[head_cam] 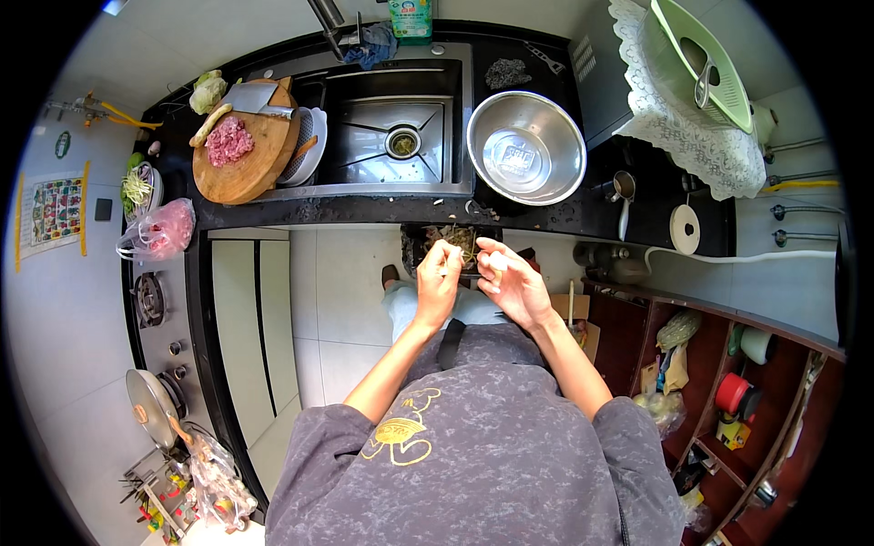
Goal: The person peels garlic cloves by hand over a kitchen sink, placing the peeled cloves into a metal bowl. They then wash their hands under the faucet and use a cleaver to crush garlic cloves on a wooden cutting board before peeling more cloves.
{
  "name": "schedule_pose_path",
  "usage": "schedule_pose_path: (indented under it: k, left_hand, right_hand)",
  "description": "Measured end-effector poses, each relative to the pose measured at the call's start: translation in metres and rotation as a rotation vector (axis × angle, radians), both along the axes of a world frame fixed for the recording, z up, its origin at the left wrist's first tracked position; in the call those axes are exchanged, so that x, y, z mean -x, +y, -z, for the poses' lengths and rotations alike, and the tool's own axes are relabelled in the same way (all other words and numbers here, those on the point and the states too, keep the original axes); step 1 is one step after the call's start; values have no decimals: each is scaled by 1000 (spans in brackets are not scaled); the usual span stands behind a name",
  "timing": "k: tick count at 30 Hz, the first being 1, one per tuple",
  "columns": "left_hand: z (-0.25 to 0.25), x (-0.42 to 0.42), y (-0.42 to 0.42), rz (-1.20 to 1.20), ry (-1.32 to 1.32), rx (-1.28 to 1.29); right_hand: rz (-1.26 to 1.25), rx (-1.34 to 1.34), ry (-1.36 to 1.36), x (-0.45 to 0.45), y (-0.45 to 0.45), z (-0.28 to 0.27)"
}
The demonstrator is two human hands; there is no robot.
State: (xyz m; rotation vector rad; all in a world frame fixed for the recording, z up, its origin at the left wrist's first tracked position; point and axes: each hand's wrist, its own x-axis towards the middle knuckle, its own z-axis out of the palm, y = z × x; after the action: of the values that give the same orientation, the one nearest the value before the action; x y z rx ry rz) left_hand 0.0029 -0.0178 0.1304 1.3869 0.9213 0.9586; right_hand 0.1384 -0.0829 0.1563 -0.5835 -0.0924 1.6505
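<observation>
My left hand [439, 278] is raised over a dark bin [412, 249] holding plant scraps, its fingertips pinched together; something small and pale seems to be between them, too small to name. My right hand [511, 278] is close beside it, palm partly up, fingers bent and apart, with a small pale spot at the fingers that I cannot make out. The two hands do not touch. Beyond them lie the steel sink [369, 147] and a steel basin [526, 149] on the black counter [328, 213].
On the left, minced meat [229, 142] and a cleaver [251, 97] lie on a round wooden chopping board [268, 160]. A plastic bag [164, 231] hangs near the counter corner. A frying pan [151, 408] sits by the stove. Open shelves [683, 307] stand at right.
</observation>
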Motion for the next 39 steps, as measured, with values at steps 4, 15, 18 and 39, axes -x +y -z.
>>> schedule_pose_path:
  k: [4, 15, 18, 39]
  left_hand:
    - [43, 6, 7, -8, 158, 53]
    - [199, 2, 15, 107, 453, 255]
    - [179, -3, 19, 184, 389, 332]
    - [10, -14, 14, 183, 292, -467]
  right_hand:
    - [-3, 2, 144, -4, -4, 12]
    - [101, 144, 254, -7, 0, 62]
    - [102, 151, 171, -11, 1, 69]
    - [82, 93, -22, 4, 9, 45]
